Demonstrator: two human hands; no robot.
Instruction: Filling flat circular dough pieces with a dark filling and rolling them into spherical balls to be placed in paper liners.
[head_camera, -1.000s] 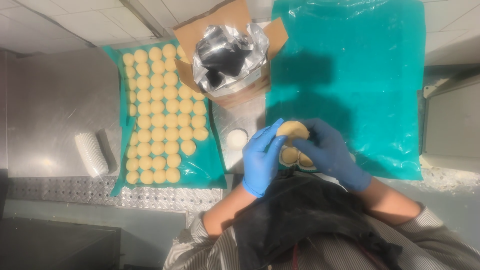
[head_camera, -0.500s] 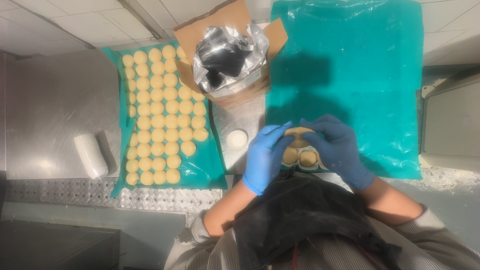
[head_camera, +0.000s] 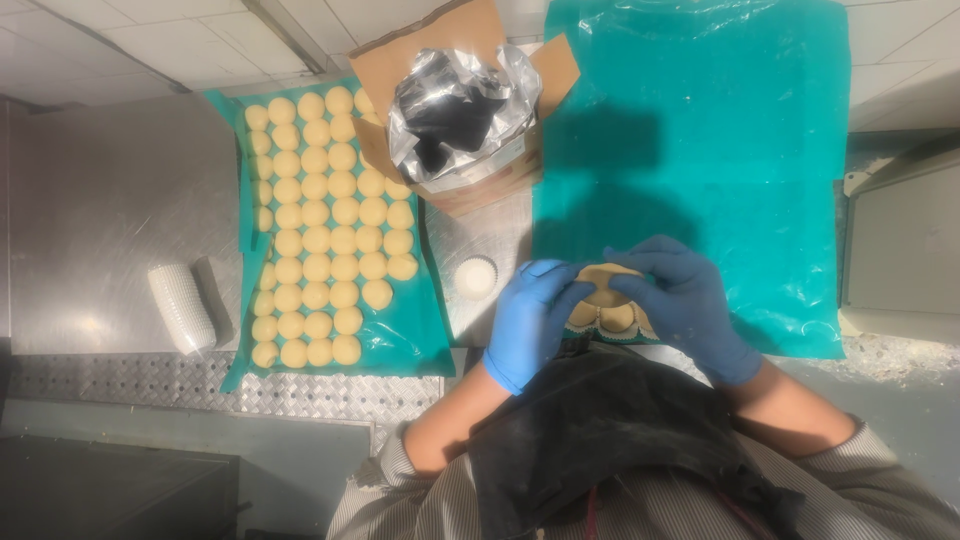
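Both my hands wear blue gloves and meet at the lower middle of the view. My left hand (head_camera: 530, 318) and my right hand (head_camera: 685, 300) press together on a flat round of pale dough (head_camera: 603, 283). Just below it, between my hands, lie two more pale dough pieces (head_camera: 606, 319) at the near edge of a teal plastic sheet (head_camera: 720, 140). To the left, a second teal sheet (head_camera: 400, 335) carries several rows of small round dough balls (head_camera: 320, 225).
An open cardboard box (head_camera: 400, 70) lined with silver foil stands at the top middle. A small white paper cup (head_camera: 476, 277) sits on the steel counter beside my left hand. A stack of white paper cups (head_camera: 182, 308) lies on its side at the far left.
My hands shifted slightly on the dough round, closing around it; the round now sits a little higher between my fingers.
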